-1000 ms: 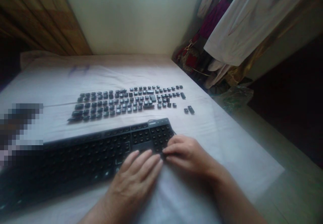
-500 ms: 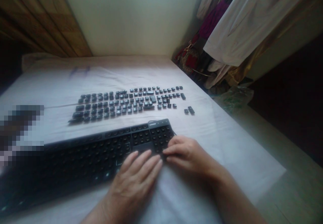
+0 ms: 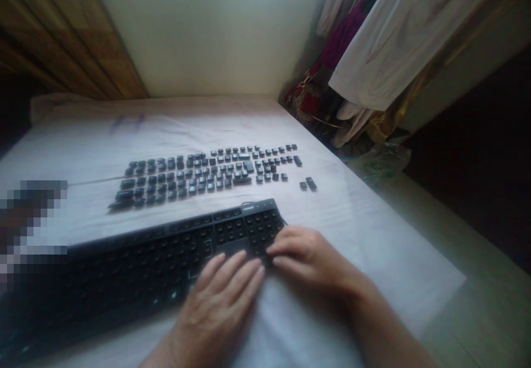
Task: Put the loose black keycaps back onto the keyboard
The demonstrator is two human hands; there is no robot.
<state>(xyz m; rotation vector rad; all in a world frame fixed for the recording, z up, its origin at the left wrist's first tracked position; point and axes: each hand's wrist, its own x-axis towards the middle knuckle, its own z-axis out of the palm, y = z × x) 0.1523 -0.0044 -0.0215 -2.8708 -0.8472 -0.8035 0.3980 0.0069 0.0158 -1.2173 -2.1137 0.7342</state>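
Note:
A black keyboard lies across the white-covered surface, its keycaps off and the bare key posts showing over most of it. Flat on its lower right part rests my left hand, fingers stretched out and holding nothing. My right hand is at the keyboard's right end, with thumb and fingers pinched together over the number pad. Whatever sits between those fingertips is too small and hidden to make out. Beyond the keyboard, loose black keycaps are laid in rows, roughly in keyboard order. Two keycaps sit apart at the right.
A thin cable runs left behind the keycaps. At the left edge a patch is pixelated. Hanging clothes and a clear plastic bag are beyond the right edge of the white cloth. A curtain hangs at the back left.
The view has shifted slightly, so the scene sits a little lower and further left. Both hands keep nearly the same position on the keyboard.

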